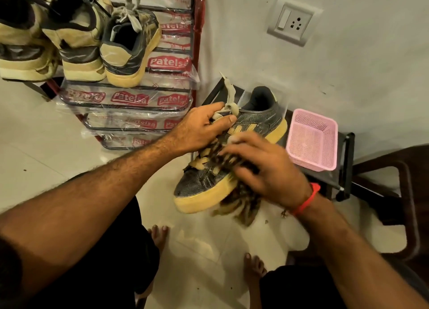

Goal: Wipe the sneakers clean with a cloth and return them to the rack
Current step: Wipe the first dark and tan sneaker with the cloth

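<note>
The head view shows the left hand (204, 122) gripping a grey sneaker (229, 150) by its laces and tongue, held up in the air above the floor (34, 146). The right hand (262, 169) presses a striped cloth (239, 201) against the side of the sneaker, fingers curled over it. To do this well, the person should hold the sneaker still and rub along the yellow sole too, turning it to reach every side. Three more sneakers sit on the rack (130, 104) to the left. The rack's plastic wrap reads "Patelsa" in red labels.
</note>
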The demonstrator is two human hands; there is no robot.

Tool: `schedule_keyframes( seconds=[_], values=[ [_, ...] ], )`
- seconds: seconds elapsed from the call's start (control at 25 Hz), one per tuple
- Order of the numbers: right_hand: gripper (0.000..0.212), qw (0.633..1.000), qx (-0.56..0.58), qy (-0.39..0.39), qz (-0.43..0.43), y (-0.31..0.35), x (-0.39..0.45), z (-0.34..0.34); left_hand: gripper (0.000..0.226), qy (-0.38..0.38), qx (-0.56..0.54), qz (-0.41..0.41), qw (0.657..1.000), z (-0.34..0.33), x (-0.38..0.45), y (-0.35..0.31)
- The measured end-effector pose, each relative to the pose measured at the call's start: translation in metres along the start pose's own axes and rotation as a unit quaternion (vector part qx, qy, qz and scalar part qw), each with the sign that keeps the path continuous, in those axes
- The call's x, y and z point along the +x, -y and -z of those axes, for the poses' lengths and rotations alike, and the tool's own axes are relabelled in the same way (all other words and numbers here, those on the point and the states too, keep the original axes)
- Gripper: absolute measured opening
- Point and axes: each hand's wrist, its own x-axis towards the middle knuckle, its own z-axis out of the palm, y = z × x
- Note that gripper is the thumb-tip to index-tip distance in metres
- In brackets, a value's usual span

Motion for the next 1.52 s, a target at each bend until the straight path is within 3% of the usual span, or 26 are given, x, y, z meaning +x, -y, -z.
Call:
schedule_keyframes(
  seconds=[0.08,0.16,0.24,0.36,0.4,0.56,0.76,0.84,0.96,1.04,1.12,1.2,1.28,1.36,1.52],
  values=[
    [0.023,0.984,-0.078,-0.125,-0.099,-0.029,0.003,0.022,0.053,-0.008,-0.009,-0.011,1.0,-0.004,-0.001,-0.002],
    [0.022,0.96,-0.12,-0.197,-0.161,-0.044,0.001,0.037,0.057,-0.018,-0.019,0.004,1.0,-0.006,0.001,-0.003],
    [0.026,0.974,-0.09,-0.159,-0.13,-0.03,0.001,0.025,0.056,-0.024,-0.024,0.014,0.999,-0.005,0.002,-0.001],
    [0.035,0.999,-0.033,0.024,-0.021,0.003,-0.004,-0.003,0.057,-0.01,-0.022,0.009,1.0,0.003,0.001,0.004],
    [0.035,0.999,-0.034,0.033,-0.023,-0.002,-0.003,0.004,0.058,0.0,-0.022,0.005,1.0,0.003,-0.001,0.005],
    [0.025,0.98,-0.095,-0.102,-0.145,-0.045,-0.003,0.037,0.054,-0.009,-0.052,0.024,0.998,0.001,-0.002,0.003],
    [0.032,1.0,-0.012,0.019,0.003,0.0,-0.007,0.003,0.053,-0.005,-0.077,0.04,0.996,0.002,0.0,0.002],
    [0.032,0.995,-0.052,-0.054,-0.065,-0.023,-0.007,0.017,0.035,0.01,-0.109,0.046,0.993,0.005,-0.002,0.001],
    [0.03,0.96,-0.122,-0.15,-0.201,-0.057,-0.011,0.046,0.017,0.0,-0.121,0.046,0.992,0.003,-0.003,0.002],
    [0.029,0.972,-0.085,-0.139,-0.168,-0.039,-0.009,0.034,0.014,0.002,-0.12,0.045,0.992,0.002,-0.002,0.002],
    [0.032,0.996,-0.025,-0.06,-0.065,-0.001,-0.005,0.007,0.012,0.014,-0.12,0.027,0.992,0.003,-0.003,0.001],
    [0.032,0.999,-0.032,-0.027,-0.019,0.001,-0.002,0.006,0.021,0.034,-0.09,-0.004,0.995,0.0,-0.003,-0.001],
    [0.028,0.986,-0.064,-0.109,-0.105,-0.023,0.002,0.02,0.044,0.035,-0.065,-0.009,0.997,-0.005,-0.004,-0.002],
    [0.026,0.97,-0.075,-0.16,-0.168,-0.03,0.005,0.023,0.053,0.029,-0.049,-0.008,0.998,-0.01,-0.004,-0.002],
    [0.032,0.979,-0.1,-0.144,-0.103,-0.012,0.008,0.009,0.051,0.041,-0.031,-0.039,0.998,-0.012,-0.001,-0.006]
  ],
)
